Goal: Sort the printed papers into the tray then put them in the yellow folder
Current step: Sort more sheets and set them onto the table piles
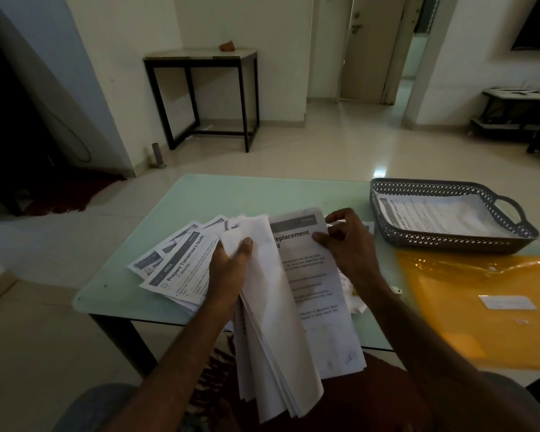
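Sorting looked barely begun: few sheets lay in the tray far right, the yellow folder lay near right on the surface, apparently unfilled, while the left grip clutched a thick stack, the right grip pinching its top sheet.

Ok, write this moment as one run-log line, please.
phase: sorting | left hand: holds paper stack | right hand: pinches top sheet | tray: printed paper inside | yellow folder: beside tray
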The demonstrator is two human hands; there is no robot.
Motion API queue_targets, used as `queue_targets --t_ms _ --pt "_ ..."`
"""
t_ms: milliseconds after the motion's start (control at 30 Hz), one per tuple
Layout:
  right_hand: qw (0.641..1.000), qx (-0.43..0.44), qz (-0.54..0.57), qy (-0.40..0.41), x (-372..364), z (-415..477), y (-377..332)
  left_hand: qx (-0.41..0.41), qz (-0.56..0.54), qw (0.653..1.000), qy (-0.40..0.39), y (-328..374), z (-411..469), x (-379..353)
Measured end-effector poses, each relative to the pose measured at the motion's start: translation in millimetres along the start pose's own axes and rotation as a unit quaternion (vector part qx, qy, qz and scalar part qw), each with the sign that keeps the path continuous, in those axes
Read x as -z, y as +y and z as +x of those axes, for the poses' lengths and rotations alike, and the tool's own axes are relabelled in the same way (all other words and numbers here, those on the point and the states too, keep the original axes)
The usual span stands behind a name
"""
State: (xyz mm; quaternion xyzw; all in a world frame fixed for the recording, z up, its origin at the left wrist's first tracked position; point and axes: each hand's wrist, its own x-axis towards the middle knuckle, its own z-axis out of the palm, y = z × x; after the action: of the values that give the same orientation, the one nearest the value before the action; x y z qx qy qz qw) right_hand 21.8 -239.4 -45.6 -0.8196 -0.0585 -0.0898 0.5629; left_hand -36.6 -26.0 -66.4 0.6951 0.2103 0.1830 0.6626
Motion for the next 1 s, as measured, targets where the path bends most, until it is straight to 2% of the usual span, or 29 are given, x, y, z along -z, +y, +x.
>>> queue_targets --t_ms 100,167,267,367,567,667,733,867,933,1000 --pt "0.999 0.029 -0.036 0.024 -2 -4 -2 -0.008 0.006 1.000 0.002 0 1 0" --pt "0.991 0.084 -0.085 0.057 -5 -7 -2 -0.010 0.010 1.000 0.004 -1 1 0" --pt "0.962 0.177 -0.178 0.103 -7 -6 1 -0.019 0.010 1.000 0.012 -1 2 1" --pt "0.941 0.215 -0.237 0.110 -9 -5 2 -0.018 0.009 1.000 0.013 -1 3 2" --pt "0.870 0.336 -0.333 0.139 -16 -8 2 -0.015 0.018 1.000 0.005 -4 5 2" --pt "0.830 0.370 -0.386 0.162 -20 -15 -6 -0.012 0.019 1.000 0.011 -3 6 1" --pt "0.813 0.373 -0.422 0.150 -23 -21 -8 -0.013 0.016 1.000 0.013 -2 5 2" --pt "0.826 0.369 -0.414 0.103 -30 -22 -5 -0.030 0.020 0.999 0.002 -6 6 2" --pt "0.867 0.361 -0.344 0.002 -34 -25 -6 -0.032 0.018 0.999 0.000 -8 7 2" --pt "0.902 0.303 -0.276 -0.133 -39 -32 -8 -0.024 0.005 1.000 0.002 -6 7 3"
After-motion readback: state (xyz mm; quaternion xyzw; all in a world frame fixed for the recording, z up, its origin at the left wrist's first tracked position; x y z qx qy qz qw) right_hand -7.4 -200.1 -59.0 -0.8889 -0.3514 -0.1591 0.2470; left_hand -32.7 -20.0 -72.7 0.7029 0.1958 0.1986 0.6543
